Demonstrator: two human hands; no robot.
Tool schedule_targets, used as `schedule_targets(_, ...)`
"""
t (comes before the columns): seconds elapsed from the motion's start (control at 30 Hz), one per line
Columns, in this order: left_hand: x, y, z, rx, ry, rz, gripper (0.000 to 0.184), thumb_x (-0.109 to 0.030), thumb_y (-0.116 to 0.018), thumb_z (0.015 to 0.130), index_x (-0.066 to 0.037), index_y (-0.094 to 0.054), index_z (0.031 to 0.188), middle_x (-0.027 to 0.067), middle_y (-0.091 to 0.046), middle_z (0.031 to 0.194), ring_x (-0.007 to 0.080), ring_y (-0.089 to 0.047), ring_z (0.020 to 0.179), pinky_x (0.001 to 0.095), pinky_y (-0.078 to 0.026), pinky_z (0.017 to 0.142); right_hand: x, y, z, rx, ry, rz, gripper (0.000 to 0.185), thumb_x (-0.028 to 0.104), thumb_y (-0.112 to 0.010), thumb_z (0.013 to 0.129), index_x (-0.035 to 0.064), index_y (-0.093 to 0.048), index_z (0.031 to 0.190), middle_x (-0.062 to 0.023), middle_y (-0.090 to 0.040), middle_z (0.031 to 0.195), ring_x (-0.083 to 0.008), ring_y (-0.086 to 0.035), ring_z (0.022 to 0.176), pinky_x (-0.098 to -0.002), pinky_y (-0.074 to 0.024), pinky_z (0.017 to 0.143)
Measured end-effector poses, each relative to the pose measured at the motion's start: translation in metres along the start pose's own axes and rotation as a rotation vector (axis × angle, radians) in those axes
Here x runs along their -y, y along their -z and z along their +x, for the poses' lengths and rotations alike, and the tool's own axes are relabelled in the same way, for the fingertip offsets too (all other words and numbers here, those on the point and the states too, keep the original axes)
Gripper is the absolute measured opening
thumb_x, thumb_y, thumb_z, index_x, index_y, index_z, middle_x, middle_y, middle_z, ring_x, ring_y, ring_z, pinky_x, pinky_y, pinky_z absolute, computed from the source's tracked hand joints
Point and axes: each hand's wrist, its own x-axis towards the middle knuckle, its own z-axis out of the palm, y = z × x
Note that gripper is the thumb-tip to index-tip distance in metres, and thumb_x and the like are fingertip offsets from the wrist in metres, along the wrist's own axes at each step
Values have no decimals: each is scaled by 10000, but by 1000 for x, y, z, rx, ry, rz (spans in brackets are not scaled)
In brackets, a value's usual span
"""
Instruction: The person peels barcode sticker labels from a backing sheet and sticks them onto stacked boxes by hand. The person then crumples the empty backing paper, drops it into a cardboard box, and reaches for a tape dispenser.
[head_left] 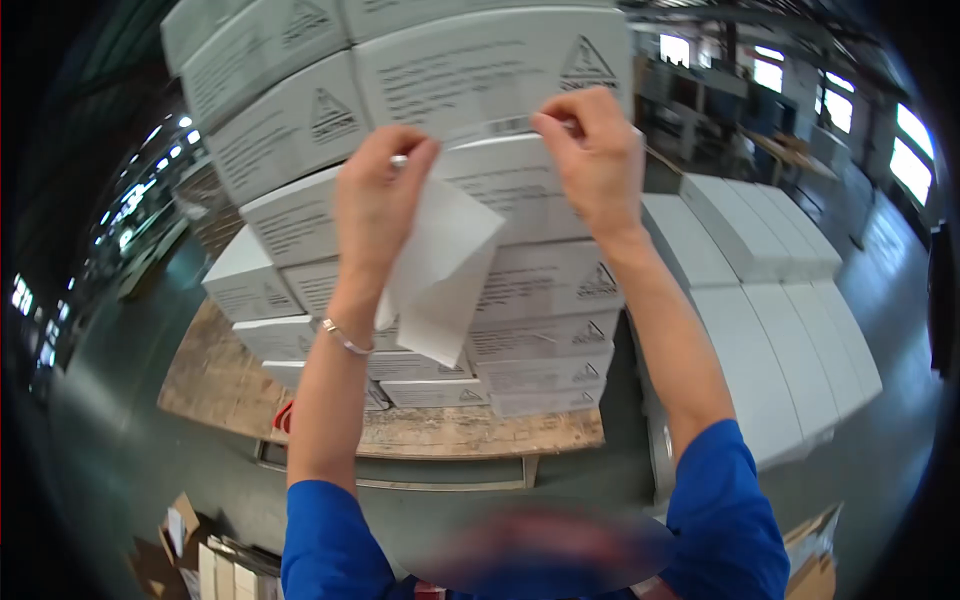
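My left hand [385, 195] is closed in a pinch, with white paper sheets [445, 265] hanging below it in front of the stacked boxes. A ring shows on one of its fingers. Level with it on the right, my right hand [600, 165] is also pinched closed. A narrow pale label strip [505, 127] with a dark barcode-like print runs between the hands and meets the right fingertips. Behind it is the lower edge of a white printed carton [480, 75]. Whether the strip touches the carton, I cannot tell.
Printed white cartons are stacked on a worn wooden table [520, 430]. Red handles [284, 416] lie near its front edge. Plain white boxes [745, 330] stand at the right. Opened brown cardboard [180, 540] is on the floor at lower left.
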Motion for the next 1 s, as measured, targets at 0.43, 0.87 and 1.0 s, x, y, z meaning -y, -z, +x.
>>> schedule_targets(0.43, 4, -16, 23, -36, 158, 215, 157, -202, -648, 813, -47, -636, 801, 90, -647, 722, 263, -607, 648, 367, -460, 604, 4, -12, 11, 23, 39, -266, 85, 95, -669, 800, 52, -595, 798, -32, -584, 770, -177, -593, 667, -309, -466, 607)
schedule_targets(0.87, 3, -20, 27, -22, 198, 279, 167, -205, -636, 815, -50, -607, 761, 80, -636, 704, 276, -605, 647, 380, -453, 591, -2, -17, 12, -15, 76, -331, 95, 111, -681, 786, 83, -592, 774, -3, -564, 741, -183, -571, 657, -325, -442, 593)
schedule_targets(1.0, 2, -19, 31, 25, 184, 369, 151, -209, -633, 816, -63, -608, 785, 71, -631, 695, 273, -604, 647, 383, -451, 585, -4, -17, 14, -25, 108, -373, 102, 118, -691, 777, 94, -593, 779, 2, -559, 736, -191, -565, 655, -332, -438, 591)
